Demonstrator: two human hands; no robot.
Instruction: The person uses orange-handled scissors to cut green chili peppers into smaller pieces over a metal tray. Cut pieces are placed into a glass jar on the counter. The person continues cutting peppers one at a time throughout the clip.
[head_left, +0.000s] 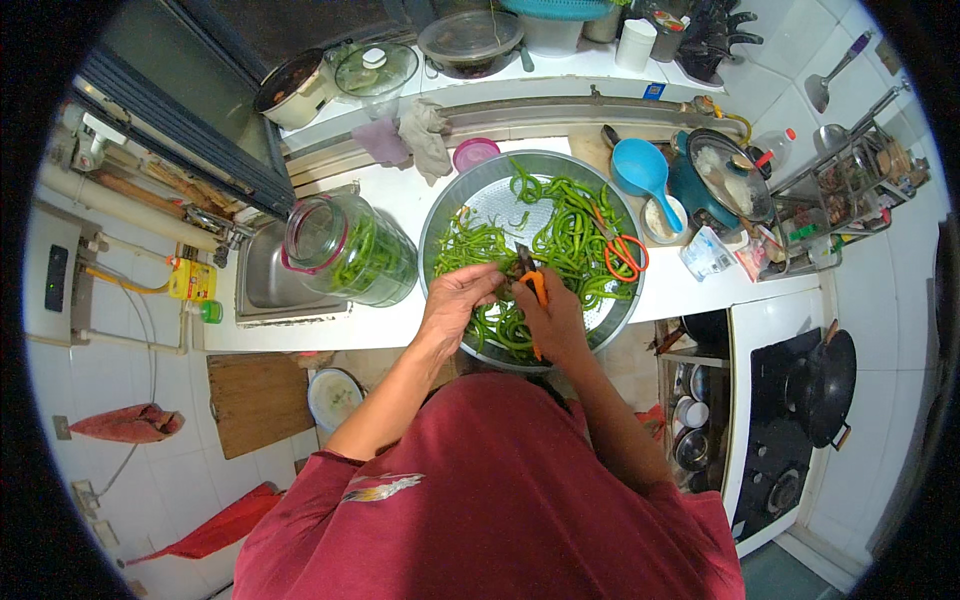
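Observation:
A large round metal basin (433, 202) on the white counter holds long green chili peppers (574, 217). Thin green pieces, apparently stems, form a pile (469, 246) on its left side. My right hand (553, 319) grips orange-handled scissors (534, 281), their dark blades pointing away from me over the basin. Close beside the blades, my left hand (465, 296) pinches a green chili pepper, mostly hidden by the fingers. A second pair of scissors with red-orange handles (625, 257) lies on the peppers at the right. Left of the basin stands a big glass jar (390, 259) containing cut green peppers.
A steel sink (259, 277) is left of the jar. Behind the basin lies a pink lid (475, 154). To the right are a blue ladle (641, 169), a white bowl (656, 225), a lidded teal pot (701, 187) and a wire rack (825, 195). A gas stove (772, 420) stands at far right.

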